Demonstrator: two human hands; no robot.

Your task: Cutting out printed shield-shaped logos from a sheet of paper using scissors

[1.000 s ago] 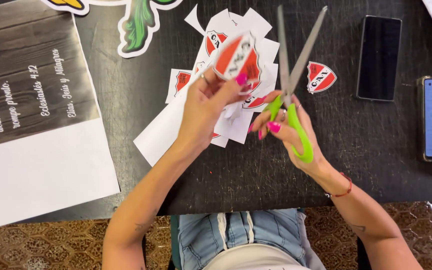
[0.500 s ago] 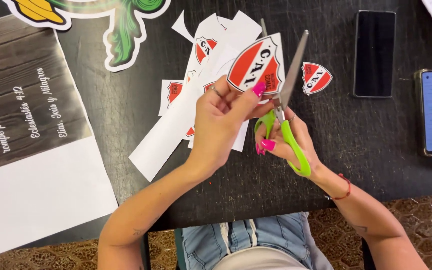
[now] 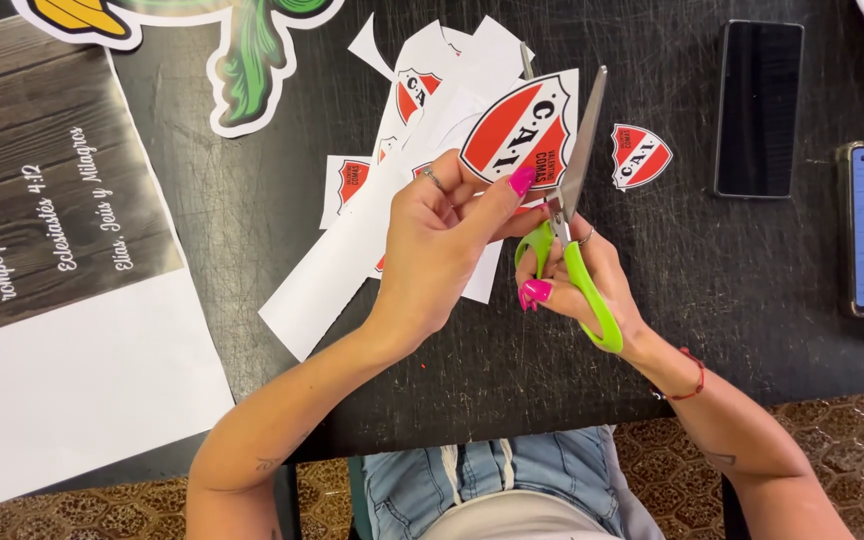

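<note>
The left hand (image 3: 437, 250) pinches a sheet of white paper printed with a red and white shield (image 3: 520, 130). Its fingers (image 3: 522, 180) are closed narrow on the lower edge of the shield, thumb on top. The right hand (image 3: 577, 275) grips green-handled scissors (image 3: 577, 215), fingers through the loops. The blades stand partly open, with the paper's edge between them just right of the left fingertips.

The paper looks thin and light, and it would likely bend or droop wherever it is not supported, so a pinch close to the cutting line seems the sensible hold, as it is now. It should tear easily if pulled. The scissors are stiff and pointed, and are best held by the loops.

Below and to the left of the left fingers, a long white strip (image 3: 327, 290) trails onto the dark desk (image 3: 772, 300). Beyond the fingers lie more paper scraps with small shields. A small cut-out shield (image 3: 639, 155) rests just right of the blades, with a dark phone (image 3: 758, 108) farther right.
</note>
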